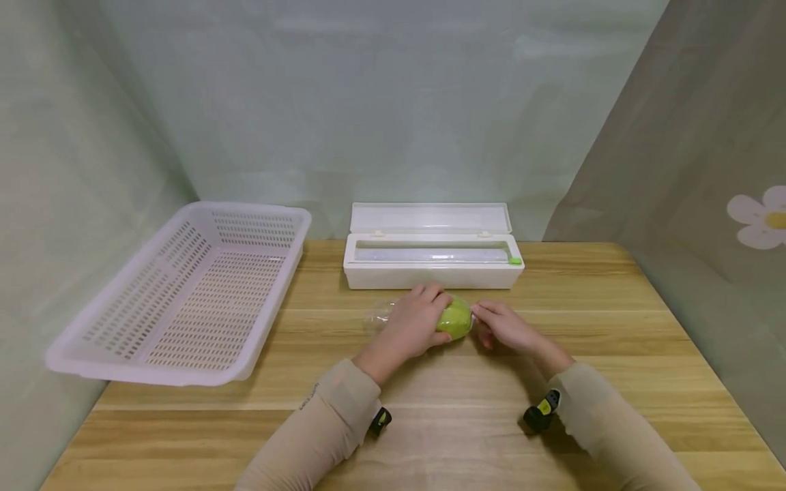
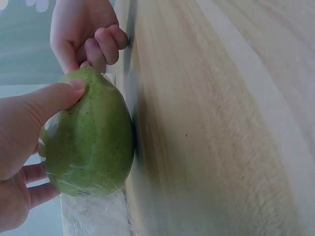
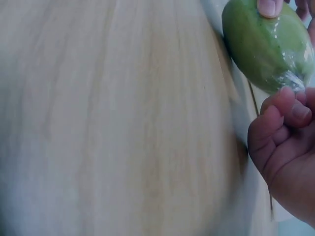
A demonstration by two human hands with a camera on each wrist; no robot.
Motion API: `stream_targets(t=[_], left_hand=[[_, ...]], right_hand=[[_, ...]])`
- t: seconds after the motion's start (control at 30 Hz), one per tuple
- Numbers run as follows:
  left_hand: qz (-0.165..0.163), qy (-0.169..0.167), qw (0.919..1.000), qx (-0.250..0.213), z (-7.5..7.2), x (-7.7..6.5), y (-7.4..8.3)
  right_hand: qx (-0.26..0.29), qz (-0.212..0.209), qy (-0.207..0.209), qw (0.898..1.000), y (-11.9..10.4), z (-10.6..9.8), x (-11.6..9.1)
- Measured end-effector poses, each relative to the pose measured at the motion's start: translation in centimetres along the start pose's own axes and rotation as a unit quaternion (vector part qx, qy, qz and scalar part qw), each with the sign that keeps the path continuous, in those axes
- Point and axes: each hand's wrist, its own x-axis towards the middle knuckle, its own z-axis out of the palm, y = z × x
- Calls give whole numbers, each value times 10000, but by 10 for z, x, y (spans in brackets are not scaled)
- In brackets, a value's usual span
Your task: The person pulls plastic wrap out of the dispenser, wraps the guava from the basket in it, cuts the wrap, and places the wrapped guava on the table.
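Note:
A green mango (image 2: 96, 132), speckled with small dark dots, lies on its side on the wooden table inside clear plastic wrap. My left hand (image 1: 416, 319) grips it from above, its thumb on the near side and fingers over the far side. At the mango's right end, my right hand (image 1: 506, 326) pinches the gathered, twisted end of the wrap, fingers curled, as the right wrist view shows. Loose plastic wrap (image 1: 379, 314) spreads from the mango's left end. Just behind stands a white cling film box (image 1: 430, 277), lid raised, with a film roll inside.
A large white slotted plastic basket (image 1: 245, 372) sits on the left of the table. On the cling film box, a green slider (image 1: 514, 261) is at the right end. Pale curtains (image 1: 430, 123) hang behind and along both sides of the wooden table (image 1: 442, 423).

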Motion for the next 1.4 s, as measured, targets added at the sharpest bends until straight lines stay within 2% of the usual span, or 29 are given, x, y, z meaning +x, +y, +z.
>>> stream_targets(t=[0.13, 0.27, 0.37, 0.47, 0.53, 0.57, 0.63, 0.7, 0.77, 0.83, 0.93, 1.0, 1.1, 1.2, 1.4], left_hand=[[4, -23, 10000, 95, 0, 0, 1], [8, -26, 9999, 159, -1, 0, 3], [-12, -8, 9999, 153, 0, 0, 3], [-4, -4, 9999, 171, 1, 1, 2], [-2, -9, 9999, 149, 2, 2, 1], [-6, -7, 9999, 132, 2, 2, 0], [-48, -16, 10000, 81, 2, 2, -1], [-110, -6, 9999, -16, 4, 1, -3], [-159, 36, 9998, -149, 5, 1, -5], [-184, 94, 9993, -302, 6, 0, -7], [-160, 145, 9984, -518, 6, -1, -8], [-117, 110, 9973, -710, 6, -1, -9], [-96, -2, 9934, -1139, 4, -4, -11], [-112, -26, 9887, -1494, 1, -9, -17], [-212, -143, 9872, -1577, -1, -17, -35]], right_hand=[[715, 359, -103, 9967, -3, 1, 1], [1604, 700, -168, 9844, -5, 2, 2], [1845, 783, -136, 9796, -6, 3, 2], [1372, 784, 167, 9873, -9, 5, 1], [491, 626, 537, 9954, -12, 6, 0], [-32, 484, 736, 9961, -13, 7, -1], [-1018, 128, 1092, 9887, -17, 8, -2], [-1667, -352, 1259, 9773, -20, 9, -4], [-1851, -819, 1138, 9727, -24, 10, -5], [-1894, -1188, 848, 9710, -28, 11, -4], [-2117, -1568, 438, 9637, -32, 14, -2], [-2320, -1733, 331, 9566, -33, 16, -1], [-2548, -1872, 342, 9481, -34, 17, 0], [-2581, -1896, 365, 9466, -35, 18, 0], [-2748, -1792, 384, 9439, -39, 21, 1]])
